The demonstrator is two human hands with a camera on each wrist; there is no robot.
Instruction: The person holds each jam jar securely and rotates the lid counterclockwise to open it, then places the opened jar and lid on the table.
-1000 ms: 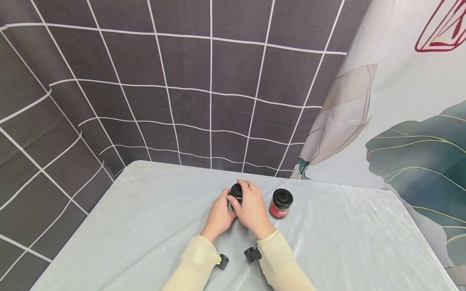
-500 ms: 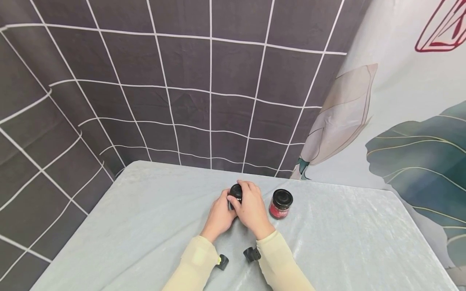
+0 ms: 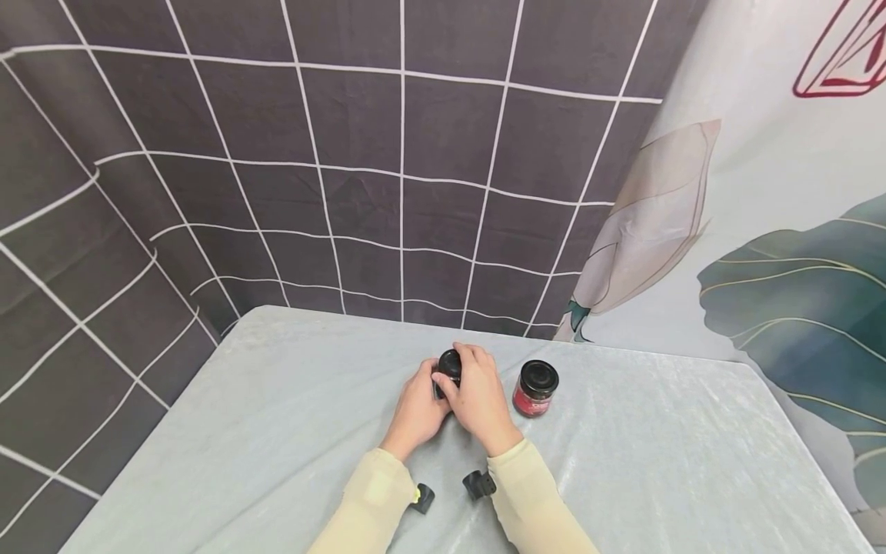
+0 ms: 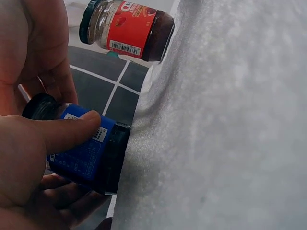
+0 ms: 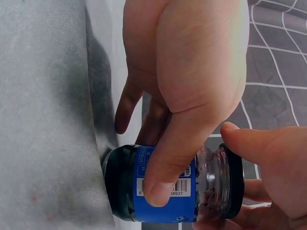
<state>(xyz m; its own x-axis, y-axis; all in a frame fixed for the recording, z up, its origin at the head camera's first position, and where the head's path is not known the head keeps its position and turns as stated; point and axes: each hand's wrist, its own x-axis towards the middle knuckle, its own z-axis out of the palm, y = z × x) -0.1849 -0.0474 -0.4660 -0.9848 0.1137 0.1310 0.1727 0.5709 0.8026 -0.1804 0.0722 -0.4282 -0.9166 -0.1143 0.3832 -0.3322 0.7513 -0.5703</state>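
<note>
A glass jar [image 5: 144, 208] with a blue label and a black lid [image 3: 449, 364] stands upright on the cloth, between the two hands. My left hand [image 3: 418, 409] grips its body, the thumb lying across the blue label in both wrist views. At the top, my right hand [image 3: 479, 396] holds the lid; its thumb is against the lid's edge and its fingers are curled round the far side. In the head view the hands hide most of this jar. To the right stands a second jar [image 3: 533, 392] with a red label and a black lid, touched by neither hand.
A pale grey cloth [image 3: 664, 446] covers the table. Behind it and to the left hang dark curtains [image 3: 346, 115] with white grid lines; a leaf-patterned curtain [image 3: 734, 177] hangs at the right. Black wrist devices [image 3: 480, 485] are on both sleeves.
</note>
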